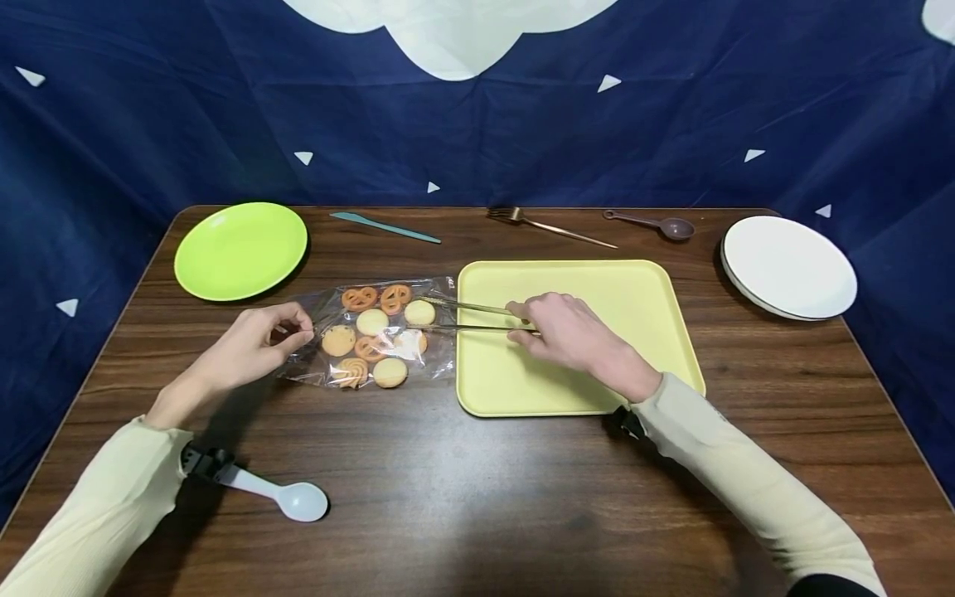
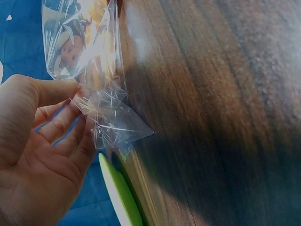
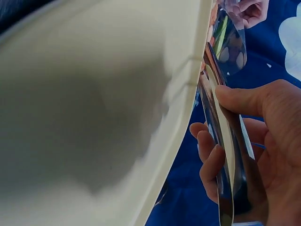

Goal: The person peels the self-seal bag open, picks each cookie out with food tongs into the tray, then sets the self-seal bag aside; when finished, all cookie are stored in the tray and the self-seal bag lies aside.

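Observation:
A clear plastic bag (image 1: 442, 365) of cookies and pretzels lies left of the yellow tray (image 1: 582, 282). My left hand (image 1: 257, 344) pinches the bag's left end between thumb and fingers; the left wrist view shows the crumpled plastic (image 2: 117, 120) at the fingertips. My right hand (image 1: 567, 332) holds metal tongs (image 1: 481, 308) over the tray, thumb on one arm and fingers on the other. The tong tips reach the right side of the bag, around a round pale cookie (image 1: 419, 313). Whether they grip that cookie I cannot tell.
A green plate (image 1: 240, 251) stands at back left, stacked white plates (image 1: 791, 265) at back right. Along the back edge lie a blue knife (image 1: 384, 225), a fork (image 1: 552, 227) and a brown spoon (image 1: 675, 228). A white spoon (image 1: 302, 502) lies near my left wrist.

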{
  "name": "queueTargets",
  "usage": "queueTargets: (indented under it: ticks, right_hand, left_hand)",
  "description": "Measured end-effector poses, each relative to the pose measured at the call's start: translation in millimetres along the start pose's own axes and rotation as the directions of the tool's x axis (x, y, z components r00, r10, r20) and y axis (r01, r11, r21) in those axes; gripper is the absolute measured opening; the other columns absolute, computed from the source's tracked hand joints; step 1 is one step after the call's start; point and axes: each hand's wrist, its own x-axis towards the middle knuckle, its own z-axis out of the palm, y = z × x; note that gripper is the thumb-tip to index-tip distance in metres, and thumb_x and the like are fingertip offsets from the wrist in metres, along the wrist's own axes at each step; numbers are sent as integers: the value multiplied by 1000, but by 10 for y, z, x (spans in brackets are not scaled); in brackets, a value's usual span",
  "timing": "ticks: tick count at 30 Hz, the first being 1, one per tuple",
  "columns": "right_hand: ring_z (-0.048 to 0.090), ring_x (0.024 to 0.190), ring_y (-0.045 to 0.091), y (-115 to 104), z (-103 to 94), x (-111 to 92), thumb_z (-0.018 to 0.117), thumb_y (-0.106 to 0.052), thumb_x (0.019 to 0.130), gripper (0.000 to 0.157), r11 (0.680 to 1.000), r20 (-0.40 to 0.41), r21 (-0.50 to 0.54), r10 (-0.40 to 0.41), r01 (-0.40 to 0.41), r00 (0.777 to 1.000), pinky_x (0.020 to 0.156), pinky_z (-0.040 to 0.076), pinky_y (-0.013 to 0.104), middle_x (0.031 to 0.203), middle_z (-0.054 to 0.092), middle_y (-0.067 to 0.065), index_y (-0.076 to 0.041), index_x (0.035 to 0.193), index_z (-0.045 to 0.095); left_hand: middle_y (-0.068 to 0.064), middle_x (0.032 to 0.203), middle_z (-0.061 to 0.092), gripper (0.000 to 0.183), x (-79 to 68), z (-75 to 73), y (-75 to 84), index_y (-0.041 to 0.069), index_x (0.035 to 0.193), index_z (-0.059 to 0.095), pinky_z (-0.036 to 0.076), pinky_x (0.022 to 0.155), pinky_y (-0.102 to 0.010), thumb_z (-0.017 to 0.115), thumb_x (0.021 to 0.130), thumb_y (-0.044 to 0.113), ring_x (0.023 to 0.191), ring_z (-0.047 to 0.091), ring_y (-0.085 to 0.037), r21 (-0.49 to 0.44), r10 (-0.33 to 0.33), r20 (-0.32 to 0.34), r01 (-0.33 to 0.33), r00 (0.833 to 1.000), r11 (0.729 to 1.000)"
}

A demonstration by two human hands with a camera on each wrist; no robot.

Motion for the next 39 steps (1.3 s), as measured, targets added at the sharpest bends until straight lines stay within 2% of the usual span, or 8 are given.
queueTargets:
  ticks: [6, 11, 15, 20, 27, 30, 34, 39]
  right_hand:
    - [29, 46, 6, 23, -53, -87, 63, -25, 90, 39, 995, -6, 78, 56, -55, 998, 44, 30, 27, 67, 54, 3, -3, 122, 61]
    - [31, 43, 4, 77, -155, -237, 65, -26, 90, 33, 991, -63, 112, 84, -76, 995, 42, 30, 27, 68, 59, 3, -4, 114, 66]
    - [38, 45, 5, 193, -252, -390, 66, -24, 88, 26, 989, -94, 99, 118, -109, 989, 43, 32, 28, 64, 58, -1, -5, 106, 69]
    - [42, 49, 8, 383, -311, -580, 66, -22, 88, 37, 985, -96, 42, 172, -169, 980, 45, 35, 29, 63, 57, -1, 0, 117, 64]
    - [35, 45, 7, 496, -273, -688, 66, -26, 88, 40, 971, -52, 21, 238, -237, 970, 43, 32, 30, 54, 43, -4, -3, 120, 63]
    - [39, 47, 8, 509, -246, -700, 66, -26, 88, 37, 970, -46, 39, 241, -240, 969, 45, 35, 32, 58, 48, -3, -4, 118, 63]
    - [51, 59, 12, 527, -216, -704, 67, -26, 87, 36, 974, -65, 53, 225, -222, 972, 54, 42, 34, 78, 61, 2, -4, 114, 63]
    - [56, 65, 15, 525, -218, -719, 68, -27, 86, 38, 977, -91, 48, 213, -210, 973, 57, 46, 37, 86, 65, 6, -4, 116, 62]
  left_hand:
    - [-3, 82, 63, 6, 3, -2, 5, 9, 88, 61, 41, 58, -25, 62, 89, 3, 75, 56, -16, -8, -13, 7, 13, 1000, 1000]
    - [-3, 82, 63, 6, 4, -4, 2, 9, 88, 61, 41, 59, -25, 62, 89, 3, 76, 56, -17, -10, -29, 10, 29, 1000, 1000]
    - [-3, 82, 63, 6, 8, -1, -1, 9, 88, 61, 40, 58, -25, 62, 89, 3, 75, 56, -16, -8, -27, 8, 27, 1000, 1000]
    - [-3, 81, 63, 7, 12, 3, -5, 10, 88, 60, 39, 57, -25, 63, 89, 4, 74, 55, -16, -6, -24, 1, 24, 1000, 1000]
    - [-3, 81, 62, 7, 5, 8, -16, 9, 88, 60, 39, 58, -25, 63, 88, 3, 74, 54, -16, -11, -47, 7, 47, 999, 999]
    - [-3, 82, 63, 7, 7, 6, -10, 9, 88, 60, 40, 58, -25, 62, 89, 2, 75, 55, -16, -12, -38, 11, 39, 999, 999]
    - [-3, 81, 62, 7, 8, 2, 3, 9, 87, 61, 40, 58, -25, 62, 89, 3, 74, 55, -16, -12, -39, 18, 39, 999, 999]
    - [-2, 81, 62, 7, 7, -2, 7, 9, 87, 61, 40, 59, -25, 62, 89, 2, 75, 55, -15, -6, -42, 18, 42, 999, 999]
